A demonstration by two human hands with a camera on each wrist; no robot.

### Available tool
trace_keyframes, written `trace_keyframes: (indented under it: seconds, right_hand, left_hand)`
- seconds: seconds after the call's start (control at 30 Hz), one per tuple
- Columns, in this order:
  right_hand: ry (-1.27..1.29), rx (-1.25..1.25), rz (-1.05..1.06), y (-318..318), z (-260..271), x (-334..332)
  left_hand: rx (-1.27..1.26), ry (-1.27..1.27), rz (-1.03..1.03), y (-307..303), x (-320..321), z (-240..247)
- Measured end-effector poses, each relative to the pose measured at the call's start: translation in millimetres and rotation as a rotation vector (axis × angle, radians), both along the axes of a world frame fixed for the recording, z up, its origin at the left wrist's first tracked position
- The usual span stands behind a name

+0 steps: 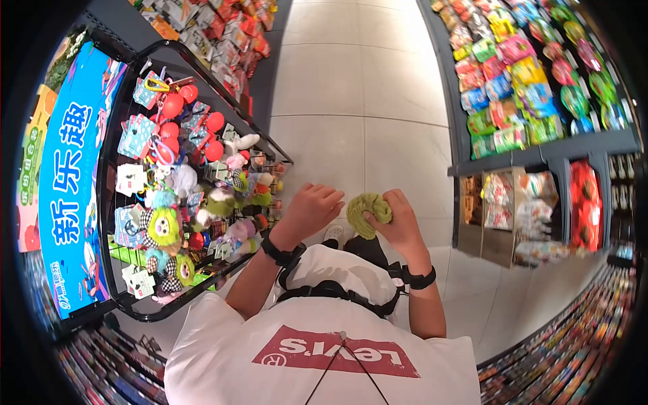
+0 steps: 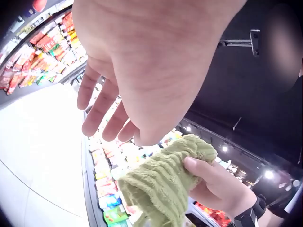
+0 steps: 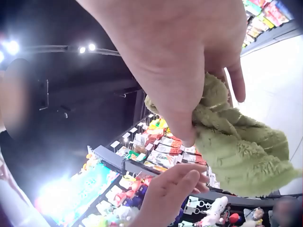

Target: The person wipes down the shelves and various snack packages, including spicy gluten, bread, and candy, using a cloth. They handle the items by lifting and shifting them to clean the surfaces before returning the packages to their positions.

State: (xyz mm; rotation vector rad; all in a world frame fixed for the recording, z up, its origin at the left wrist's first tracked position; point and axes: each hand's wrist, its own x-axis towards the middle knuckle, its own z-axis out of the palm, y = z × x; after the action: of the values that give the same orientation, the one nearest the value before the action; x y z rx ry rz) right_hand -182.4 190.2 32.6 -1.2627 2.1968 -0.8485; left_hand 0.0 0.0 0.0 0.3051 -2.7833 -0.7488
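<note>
A soft, light-green ribbed cloth (image 1: 368, 214) is bunched in my right hand (image 1: 399, 223) in front of my waist. The right thumb presses on it from one side, with fingers behind, and a loose flap of the cloth (image 3: 246, 151) hangs out past the fingers in the right wrist view. My left hand (image 1: 312, 210) is held a short way left of the cloth, holding nothing. Its fingers (image 2: 97, 111) are loosely bent and apart from the cloth in the left wrist view.
On the left stands a black wire rack (image 1: 111, 223) hung with plush keychains (image 1: 164, 226), beside a blue sign (image 1: 71, 196). Shelves of bright snack packets (image 1: 513, 74) line the right. A pale tiled floor (image 1: 358, 81) runs ahead between them.
</note>
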Motion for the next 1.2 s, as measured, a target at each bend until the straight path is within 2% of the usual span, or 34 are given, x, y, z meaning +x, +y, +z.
trace_keyframes:
  seconds: [0.07, 0.1, 0.2, 0.27, 0.37, 0.5, 0.57, 0.6, 0.63, 0.7, 0.77, 0.9, 0.97, 1.13, 1.2]
  right_hand:
    - [-0.137, -0.147, -0.035, -6, -6, -15]
    - [-0.188, -0.138, -0.007, -60, -16, -74]
    - [-0.186, -0.145, 0.066, -117, -22, -154]
    - [-0.271, -0.207, 0.136, -153, -26, -203]
    - [-0.35, -0.159, 0.205, -209, -14, -259]
    - [-0.395, -0.254, 0.381, -285, 1, -316]
    - [-0.3, -0.202, 0.47, -330, -1, -339]
    - [-0.26, -0.296, 0.547, -352, -11, -350]
    - [-0.22, -0.394, 0.624, -373, -15, -357]
    - [-0.288, -0.312, 0.651, -413, -12, -366]
    - [-0.396, 0.06, 0.545, -458, -5, -367]
    - [-0.396, -0.102, 0.696, -560, -26, -357]
    - [-0.286, -0.179, 0.807, -601, -31, -347]
    - [-0.261, -0.15, 0.95, -709, -13, -329]
    - [-0.383, -0.177, 0.932, -747, -7, -320]
  left_hand:
    - [-0.042, 0.076, 0.124, -3, 5, -3]
    - [-0.04, 0.026, 0.154, -55, -42, -7]
    - [-0.106, 0.03, 0.263, -103, -92, -23]
    - [-0.115, -0.014, 0.341, -131, -128, -17]
    - [-0.126, -0.098, 0.469, -152, -163, -3]
    - [-0.108, -0.099, 0.615, -196, -194, 8]
    - [-0.129, -0.143, 0.718, -217, -196, 7]
    - [-0.123, -0.148, 0.755, -226, -196, 5]
    - [-0.105, -0.179, 0.827, -237, -195, 3]
    - [-0.09, -0.201, 0.931, -262, -196, -6]
    - [-0.09, -0.192, 1.038, -292, -193, -15]
    - [-0.144, -0.172, 1.202, -364, -186, -21]
    - [-0.153, -0.1, 1.31, -391, -178, -18]
    - [-0.191, -0.061, 1.454, -458, -160, 13]
    - [-0.205, -0.035, 1.521, -475, -153, 25]
